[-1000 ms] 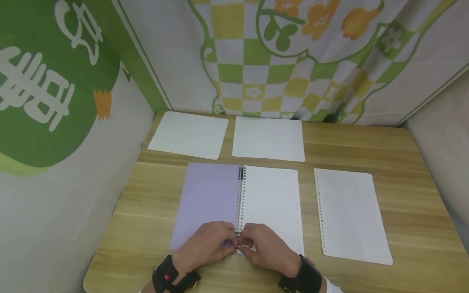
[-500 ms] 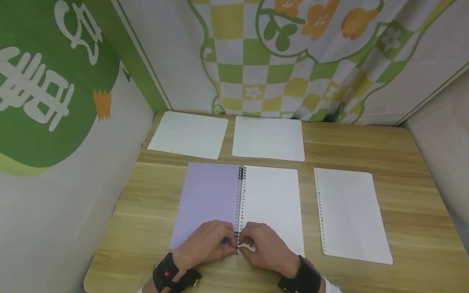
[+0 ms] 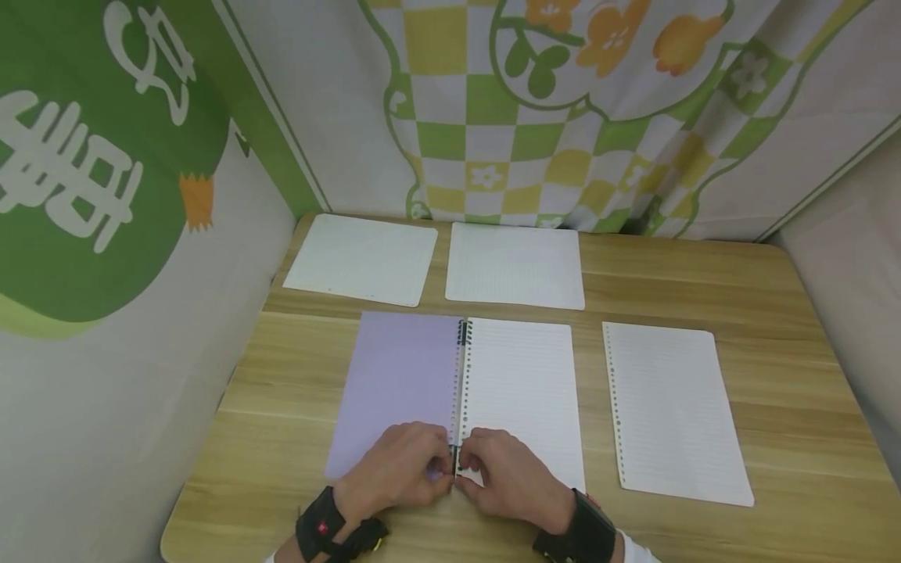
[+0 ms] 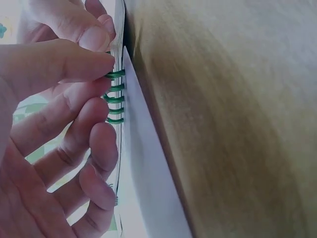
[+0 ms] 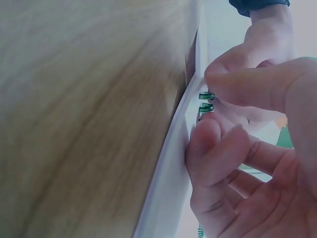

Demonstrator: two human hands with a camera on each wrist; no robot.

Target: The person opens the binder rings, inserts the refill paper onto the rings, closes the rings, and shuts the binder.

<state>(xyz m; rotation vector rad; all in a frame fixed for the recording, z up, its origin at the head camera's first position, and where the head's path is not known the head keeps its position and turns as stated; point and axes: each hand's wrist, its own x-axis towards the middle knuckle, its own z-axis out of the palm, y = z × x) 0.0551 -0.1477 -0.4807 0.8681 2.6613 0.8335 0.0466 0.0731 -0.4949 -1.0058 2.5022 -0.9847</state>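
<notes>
An open loose-leaf notebook lies in front of me, its purple cover [image 3: 408, 367] to the left and punched, ruled pages [image 3: 524, 375] to the right. My left hand [image 3: 401, 465] and right hand [image 3: 514, 475] meet at the near end of its spine. Green binder rings [image 4: 115, 99] show in the left wrist view, with the left thumb and forefinger pinching at the topmost visible one. From the other side, my right thumb and curled fingers pinch at the same rings [image 5: 206, 101]. The fingertips hide part of the rings. Farther up the spine is a second dark ring group [image 3: 465, 332].
A loose punched sheet [image 3: 676, 414] lies right of the notebook. Two more sheets, a left one [image 3: 362, 259] and a right one [image 3: 515, 266], lie along the back of the wooden table [image 3: 704, 281]. A patterned curtain [image 3: 521, 141] hangs behind the table.
My left fingertips have shifted slightly left, and more of the dark rings shows between the two hands. The notebook and sheets stay in place.
</notes>
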